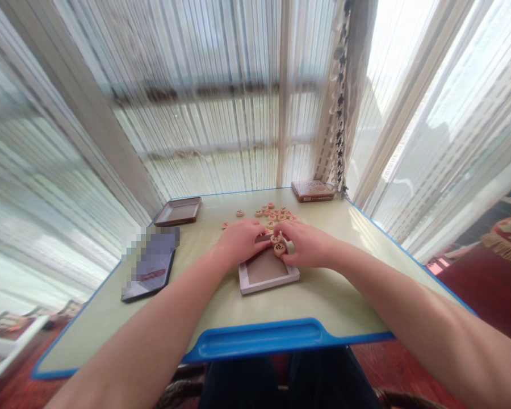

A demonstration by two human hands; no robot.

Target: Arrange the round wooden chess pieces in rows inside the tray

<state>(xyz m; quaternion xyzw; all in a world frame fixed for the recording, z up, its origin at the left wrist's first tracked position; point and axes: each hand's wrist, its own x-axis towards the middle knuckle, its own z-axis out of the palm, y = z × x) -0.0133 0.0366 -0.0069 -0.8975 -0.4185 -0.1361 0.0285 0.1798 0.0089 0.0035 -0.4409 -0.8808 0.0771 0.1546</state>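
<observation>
A shallow box tray (269,284) with white walls and a brown inside lies before me. My left hand (243,240) is closed around its far left part, thumb on the inner side and fingers toward the far rim. Over the tray's right side, my right hand (306,243) curls its fingers and thumb around Chinese chess pieces (279,249), round and wooden with dark characters. Two of them show plainly; its palm hides any others. Just beyond both hands lie several loose chess pieces (271,217), many with red characters, in a loose cluster.
A brown box lid or tray (179,211) sits at the far left. Nearer on that side is a tablet (153,270), partly blurred out. A closed printed box (312,191) stands at the far right. The table's blue front edge has a groove (262,336). Curtains hang behind.
</observation>
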